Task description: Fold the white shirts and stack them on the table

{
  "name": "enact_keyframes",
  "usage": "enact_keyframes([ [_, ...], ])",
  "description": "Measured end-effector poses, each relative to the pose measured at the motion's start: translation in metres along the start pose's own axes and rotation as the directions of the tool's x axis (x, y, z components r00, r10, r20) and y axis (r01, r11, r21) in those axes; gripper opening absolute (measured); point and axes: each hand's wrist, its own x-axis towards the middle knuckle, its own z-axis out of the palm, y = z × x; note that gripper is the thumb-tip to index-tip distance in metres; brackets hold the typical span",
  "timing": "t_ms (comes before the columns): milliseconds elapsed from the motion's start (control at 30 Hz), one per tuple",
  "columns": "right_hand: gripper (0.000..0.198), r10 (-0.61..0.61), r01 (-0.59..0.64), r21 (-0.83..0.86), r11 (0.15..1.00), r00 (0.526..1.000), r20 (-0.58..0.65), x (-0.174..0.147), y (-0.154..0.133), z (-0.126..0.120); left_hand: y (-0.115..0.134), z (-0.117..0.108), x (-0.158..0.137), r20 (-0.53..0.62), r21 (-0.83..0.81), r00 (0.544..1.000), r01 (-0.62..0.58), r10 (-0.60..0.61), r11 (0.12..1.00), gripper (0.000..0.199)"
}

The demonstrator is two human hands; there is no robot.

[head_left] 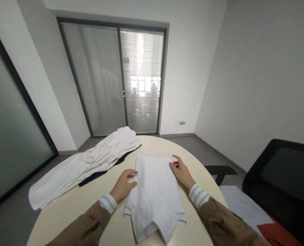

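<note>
A white shirt (pixel 155 184) lies folded into a long panel on the round table. What looks like its collar is at the near end, with folded parts jutting out on both sides there. My left hand (pixel 123 184) is at the shirt's left edge, thumb and fingers apart, fingertips at the cloth. At the far right corner, my right hand (pixel 182 171) has its fingers loosely bent and spread, with fingertips touching the edge. Neither hand visibly grips the fabric.
A heap of white clothing (pixel 90 165) lies along the left of the cream table (pixel 195 159) and hangs over its edge. Dark cloth (pixel 95 177) shows beneath it. To the right stands a black office chair (pixel 282 177), near papers (pixel 244 205) and something orange-red (pixel 277 230).
</note>
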Motion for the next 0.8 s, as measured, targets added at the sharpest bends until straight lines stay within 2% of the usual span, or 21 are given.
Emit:
enact_keyframes([
  [67, 0.057, 0.003, -0.003, -0.051, 0.999, 1.0, 0.008, 0.006, -0.004, 0.0, 0.003, -0.005, -0.002, 0.093, 0.006, 0.992, 0.088, -0.088, 0.996, 0.051],
  [167, 0.046, -0.038, 0.041, -0.089, 0.995, 0.998, 0.043, 0.015, -0.005, 0.001, 0.008, -0.01, -0.002, 0.258, -0.034, 0.939, 0.242, -0.226, 0.97, 0.065],
  [200, 0.043, -0.061, 0.067, -0.092, 0.994, 0.996, 0.064, 0.019, -0.004, 0.001, 0.009, -0.01, 0.0, 0.251, -0.049, 0.935, 0.272, -0.251, 0.961, 0.067],
  [267, 0.039, -0.08, 0.09, -0.089, 0.992, 0.991, 0.106, 0.024, -0.001, 0.002, 0.007, -0.008, 0.009, 0.128, -0.062, 0.959, 0.26, -0.251, 0.963, 0.063],
  [333, 0.041, -0.049, 0.058, -0.071, 0.996, 0.99, 0.13, 0.029, 0.001, 0.004, 0.003, -0.005, 0.023, -0.035, -0.055, 0.983, 0.177, -0.179, 0.983, 0.057],
  [400, 0.045, -0.009, 0.016, -0.053, 0.998, 0.992, 0.123, 0.034, 0.001, 0.006, -0.001, -0.002, 0.042, -0.109, -0.039, 0.991, 0.07, -0.074, 0.997, 0.055],
  [467, 0.046, 0.01, -0.006, -0.043, 0.999, 0.995, 0.096, 0.039, 0.001, 0.01, -0.004, 0.001, 0.061, -0.126, 0.0, 0.992, 0.012, -0.012, 1.0, 0.052],
  [567, 0.047, 0.009, -0.008, -0.017, 1.0, 0.996, 0.086, 0.045, 0.002, 0.014, -0.007, 0.004, 0.08, -0.132, 0.038, 0.991, -0.011, 0.016, 0.999, 0.043],
  [667, 0.048, 0.021, -0.034, 0.088, 0.996, 0.99, 0.139, 0.051, 0.006, 0.017, -0.01, 0.005, 0.087, -0.141, 0.044, 0.99, -0.009, 0.016, 0.999, 0.037],
  [800, 0.053, 0.088, -0.144, 0.279, 0.949, 0.975, 0.205, 0.055, 0.013, 0.022, -0.015, 0.006, 0.085, -0.163, 0.063, 0.987, 0.002, 0.008, 0.998, 0.042],
])
